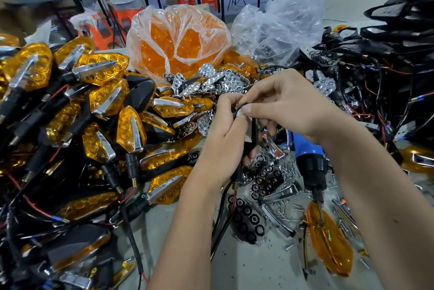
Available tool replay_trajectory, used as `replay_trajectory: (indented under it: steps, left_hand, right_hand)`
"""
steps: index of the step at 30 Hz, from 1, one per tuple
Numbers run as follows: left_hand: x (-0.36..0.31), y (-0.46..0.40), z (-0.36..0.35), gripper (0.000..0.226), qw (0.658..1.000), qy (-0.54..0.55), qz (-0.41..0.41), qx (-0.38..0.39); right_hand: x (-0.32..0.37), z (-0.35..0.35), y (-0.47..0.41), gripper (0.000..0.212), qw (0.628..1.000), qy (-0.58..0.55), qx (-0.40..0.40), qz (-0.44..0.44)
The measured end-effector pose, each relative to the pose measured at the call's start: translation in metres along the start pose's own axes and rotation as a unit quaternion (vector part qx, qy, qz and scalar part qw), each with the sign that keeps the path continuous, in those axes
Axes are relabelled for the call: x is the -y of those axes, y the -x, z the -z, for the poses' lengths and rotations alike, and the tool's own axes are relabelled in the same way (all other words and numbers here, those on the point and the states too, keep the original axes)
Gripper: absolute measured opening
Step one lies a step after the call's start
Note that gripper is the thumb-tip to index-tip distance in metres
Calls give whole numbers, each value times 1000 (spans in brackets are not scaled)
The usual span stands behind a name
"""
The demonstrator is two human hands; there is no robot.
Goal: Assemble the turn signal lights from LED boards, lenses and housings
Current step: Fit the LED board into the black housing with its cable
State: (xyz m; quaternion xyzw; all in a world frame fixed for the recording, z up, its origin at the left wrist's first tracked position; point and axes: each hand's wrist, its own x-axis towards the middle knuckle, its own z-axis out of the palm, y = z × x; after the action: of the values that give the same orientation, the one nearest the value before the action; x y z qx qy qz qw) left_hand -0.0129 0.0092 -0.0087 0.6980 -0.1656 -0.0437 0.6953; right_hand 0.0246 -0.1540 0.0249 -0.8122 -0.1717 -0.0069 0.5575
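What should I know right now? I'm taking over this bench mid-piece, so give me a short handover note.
Left hand and right hand both pinch a small wired part held above the table; what it is exactly is hidden by the fingers.
Done: a big pile of finished lights lies on the left.
Supplies: bag of orange lenses behind, chrome reflectors in front of it, wired housings on the right.
The blue screwdriver lies by the right forearm, loose screws beside it, and one orange lens below it.
Left: finish this piece.
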Motion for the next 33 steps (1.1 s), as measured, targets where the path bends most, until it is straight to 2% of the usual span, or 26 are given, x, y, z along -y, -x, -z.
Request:
replay_trajectory:
  steps: [1,3,5,7,10,12,14,18,19,23,27,30,31,33]
  left_hand:
    - [0,0,2,14,1000,-5,-1,-11]
    - [1,-1,6,14,999,-17,-2,-39]
    - [2,-2,10,16,997,-27,-2,-66]
    - [2,-3,14,18,996,-28,3,-88]
    - [3,-4,16,17,994,-4,17,-104]
    - [6,-6,17,16,992,11,41,-117]
    - [8,-7,19,16,989,26,63,-134]
    - [9,-9,22,15,977,98,72,-172]
    - [9,-10,23,15,975,113,70,-178]
    - [12,-12,25,16,971,123,71,-191]
    - [11,-11,26,16,969,136,74,-192]
    - [10,-10,26,20,969,158,75,-176]
    - [10,-10,26,23,970,166,74,-165]
    - [9,-10,25,27,971,184,66,-138]
  right_hand:
    - [1,-1,0,4,1000,-16,3,-3]
    - [1,-1,1,16,999,-43,15,-15]
    - [1,1,1,22,999,-18,35,-34]
    - [1,4,1,18,991,94,84,-51]
    - [3,-1,3,17,932,268,226,-91]
    - [3,-8,4,26,892,340,273,-116]
    - [5,-14,6,37,872,389,272,-123]
    - [7,-22,8,85,861,417,272,-109]
    - [8,-24,8,89,866,409,269,-104]
    - [9,-24,8,75,886,379,248,-99]
    - [8,-12,9,81,888,388,224,-101]
    - [16,8,11,75,897,367,221,-112]
    - [20,15,13,68,903,355,217,-105]
    - [27,24,16,40,932,317,167,-61]
